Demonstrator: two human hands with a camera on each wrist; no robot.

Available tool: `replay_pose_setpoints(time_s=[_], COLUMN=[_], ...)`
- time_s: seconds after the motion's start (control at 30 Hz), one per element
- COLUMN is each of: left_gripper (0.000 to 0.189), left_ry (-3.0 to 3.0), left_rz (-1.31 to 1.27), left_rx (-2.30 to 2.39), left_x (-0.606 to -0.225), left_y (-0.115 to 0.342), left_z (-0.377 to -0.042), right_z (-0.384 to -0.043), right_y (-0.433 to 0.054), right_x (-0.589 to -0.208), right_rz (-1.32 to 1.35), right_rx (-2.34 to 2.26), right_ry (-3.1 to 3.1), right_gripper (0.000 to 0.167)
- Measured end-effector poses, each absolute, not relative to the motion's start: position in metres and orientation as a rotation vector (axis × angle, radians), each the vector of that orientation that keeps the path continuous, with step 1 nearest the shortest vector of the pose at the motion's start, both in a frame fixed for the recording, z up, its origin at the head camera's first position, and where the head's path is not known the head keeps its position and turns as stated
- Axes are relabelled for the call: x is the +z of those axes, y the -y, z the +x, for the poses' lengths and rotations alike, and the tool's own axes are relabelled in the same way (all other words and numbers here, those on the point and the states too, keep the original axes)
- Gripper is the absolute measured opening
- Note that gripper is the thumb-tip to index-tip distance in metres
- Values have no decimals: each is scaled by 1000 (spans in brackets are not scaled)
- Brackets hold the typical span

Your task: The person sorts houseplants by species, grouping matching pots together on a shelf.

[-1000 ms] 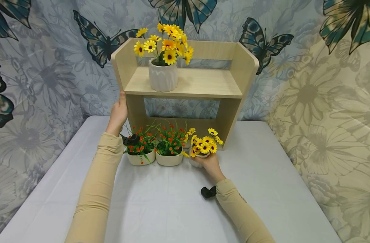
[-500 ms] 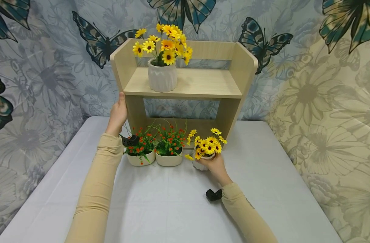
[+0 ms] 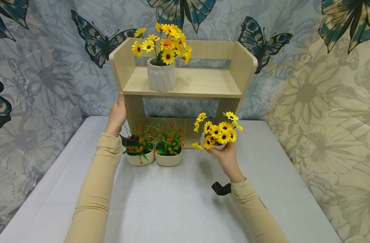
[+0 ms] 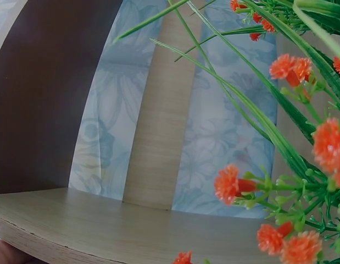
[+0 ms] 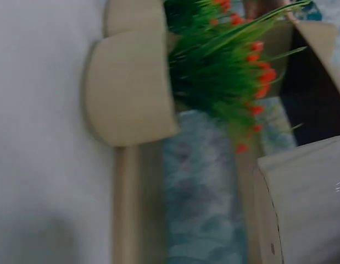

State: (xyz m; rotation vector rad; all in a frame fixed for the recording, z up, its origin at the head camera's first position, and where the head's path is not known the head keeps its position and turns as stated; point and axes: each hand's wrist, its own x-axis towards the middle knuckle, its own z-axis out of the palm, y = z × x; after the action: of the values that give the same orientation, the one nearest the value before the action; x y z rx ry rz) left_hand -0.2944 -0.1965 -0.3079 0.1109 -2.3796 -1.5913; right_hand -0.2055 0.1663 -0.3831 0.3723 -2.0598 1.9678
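Observation:
In the head view, my left hand (image 3: pixel 116 114) holds the left side panel of a two-tier wooden shelf (image 3: pixel 181 93) at its front edge; most of its fingers are hidden. My right hand (image 3: pixel 228 158) grips a white pot of yellow daisies (image 3: pixel 219 133), lifted above the table before the shelf's right lower part. The white pot (image 5: pixel 307 203) also fills the right wrist view's lower right. Two cream pots of red flowers, the left one (image 3: pixel 140 158) and the right one (image 3: pixel 168 159), stand side by side at the shelf's front. Red blossoms (image 4: pixel 227 184) appear close in the left wrist view.
Another white pot of yellow daisies (image 3: pixel 162 77) stands on the upper tier, left of its middle. A white cloth covers the table (image 3: pixel 160 206). Behind the shelf rises a wall (image 3: pixel 309 84) with flower and butterfly patterns.
My right hand has lifted the daisy pot off the table and carried it to the right, away from the red-flower pots. The left hand has stayed on the shelf.

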Motion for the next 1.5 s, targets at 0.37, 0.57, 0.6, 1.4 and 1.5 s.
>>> replay_pose_setpoints(time_s=[0.37,0.57,0.6,1.4,1.5], left_gripper=[84,84,84,85,84], left_ry=[2361,2359,2358,2374,2383], left_rz=[113,104,100,112,111], left_rx=[-1606,-1607,-1607,-1597,-1589], left_x=[-307,-306,-306,-309,-309], left_y=[197,198,198,199,199], left_z=[-294,-294,-295,-292,-292], right_z=[-222,-229,-230,-270,-272], right_y=[-166,-160,-159,-133,-133], right_x=[-324,-283,-276,-211,-207], right_rz=[487,544,552,391,365], right_rx=[1909,1956,1959,2020,1993], right_ry=[1899,1779,1770,1733,1752], right_gripper=[63,64,65,71,74])
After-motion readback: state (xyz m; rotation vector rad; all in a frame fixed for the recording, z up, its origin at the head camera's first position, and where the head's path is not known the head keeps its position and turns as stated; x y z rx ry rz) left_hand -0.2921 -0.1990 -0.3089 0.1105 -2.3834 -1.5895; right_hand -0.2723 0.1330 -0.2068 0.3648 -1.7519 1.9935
